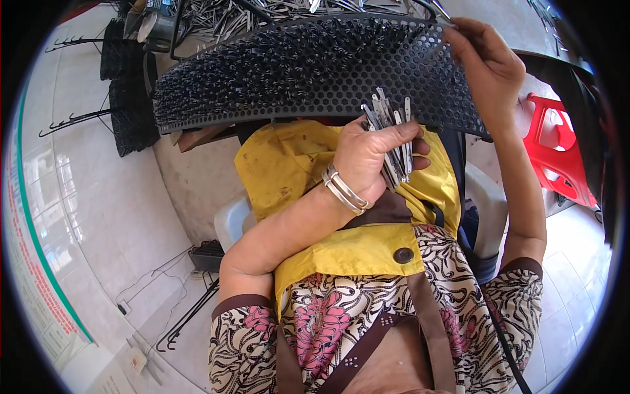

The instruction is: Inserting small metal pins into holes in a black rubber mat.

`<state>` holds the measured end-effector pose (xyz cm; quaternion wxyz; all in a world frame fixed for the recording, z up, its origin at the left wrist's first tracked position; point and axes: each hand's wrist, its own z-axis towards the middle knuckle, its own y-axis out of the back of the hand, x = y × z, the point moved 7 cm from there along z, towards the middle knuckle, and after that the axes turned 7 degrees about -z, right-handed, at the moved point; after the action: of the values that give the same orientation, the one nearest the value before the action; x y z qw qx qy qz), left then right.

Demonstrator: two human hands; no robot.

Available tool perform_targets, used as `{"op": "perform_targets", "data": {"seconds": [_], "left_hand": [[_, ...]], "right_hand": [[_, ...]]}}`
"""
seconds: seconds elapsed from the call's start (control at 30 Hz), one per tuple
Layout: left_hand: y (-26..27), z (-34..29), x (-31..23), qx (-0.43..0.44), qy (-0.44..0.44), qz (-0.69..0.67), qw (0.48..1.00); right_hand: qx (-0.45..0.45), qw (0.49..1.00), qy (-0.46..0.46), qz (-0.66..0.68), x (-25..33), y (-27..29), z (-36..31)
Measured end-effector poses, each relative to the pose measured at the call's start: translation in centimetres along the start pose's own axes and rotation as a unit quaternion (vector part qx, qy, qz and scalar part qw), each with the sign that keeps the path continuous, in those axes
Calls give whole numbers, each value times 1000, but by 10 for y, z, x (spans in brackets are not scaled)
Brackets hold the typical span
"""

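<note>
My left hand [367, 146] is wrapped round a bundle of thin metal strips [397, 141], held upright in front of my apron. The strips have small holes in their rounded tips. My right hand [491, 58] is raised at the far right corner of a curved black perforated rack [367, 87]. Its thumb and forefinger are pinched at the rack's edge; whatever lies between them is too small or hidden to make out. Many dark, slim pieces [262, 69] stand packed in the rack's holes, mostly on the left and along the far side. Toward the right, bare holes show.
Beyond the rack lies a heap of loose metal strips [216, 18]. A red plastic stool [558, 141] stands at the right. Black racks with hooked rods [131, 111] hang at the left wall. A yellow apron [282, 154] covers my lap, above a pale chair [231, 218].
</note>
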<state>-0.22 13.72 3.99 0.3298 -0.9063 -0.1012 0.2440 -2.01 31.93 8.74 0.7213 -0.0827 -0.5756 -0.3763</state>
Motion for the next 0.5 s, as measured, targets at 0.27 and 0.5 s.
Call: {"op": "perform_targets", "data": {"seconds": [0.27,0.5], "left_hand": [[4,-6,-2,8,11,18,1000],[3,-2,2,-11,13,-9,1000]], "right_hand": [[-48,925,324,-194,39,-22,0],[-271,808,394,345,0,-27,3]]}}
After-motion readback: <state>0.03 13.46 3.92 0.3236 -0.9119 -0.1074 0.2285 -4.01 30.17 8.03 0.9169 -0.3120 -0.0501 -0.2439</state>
